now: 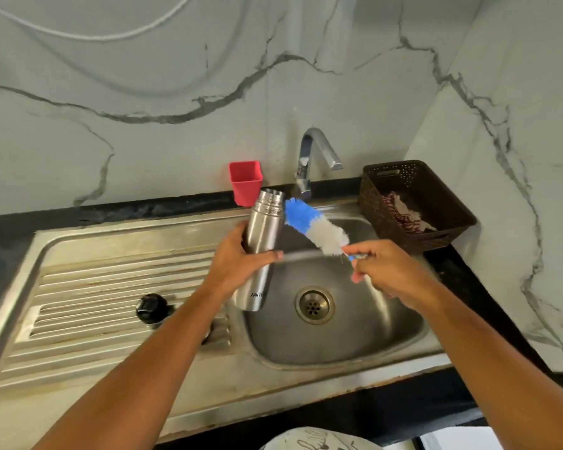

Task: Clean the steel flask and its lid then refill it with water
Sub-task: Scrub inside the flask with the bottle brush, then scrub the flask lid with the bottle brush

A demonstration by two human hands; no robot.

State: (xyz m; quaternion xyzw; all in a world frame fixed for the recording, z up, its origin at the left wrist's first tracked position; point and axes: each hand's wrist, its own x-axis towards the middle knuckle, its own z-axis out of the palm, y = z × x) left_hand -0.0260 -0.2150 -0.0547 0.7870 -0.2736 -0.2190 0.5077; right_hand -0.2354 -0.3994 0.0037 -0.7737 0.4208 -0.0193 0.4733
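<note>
While the left hand [238, 258] curls fingers and thumb round the middle of the steel flask [263, 233], its open mouth stands above that grip and its base hangs below, over the sink [355, 336]. The right hand [387, 271] pinches the bottle brush [316, 227] by its handle; the bristles reach up-left from those fingers, just beside the flask's neck. The lid [151, 307] lies left of the left forearm.

Soft, even light fills the scene, with the marble wall [143, 141] bright and shadows faint. Pale glare streaks the steel flask [264, 228], the faucet [305, 152] and the sink basin [387, 319]. Wide-angle distortion bows the drainboard [78, 287] edge at lower left. The bottle brush [316, 228] and the right hand [390, 271] look slightly motion-blurred.
</note>
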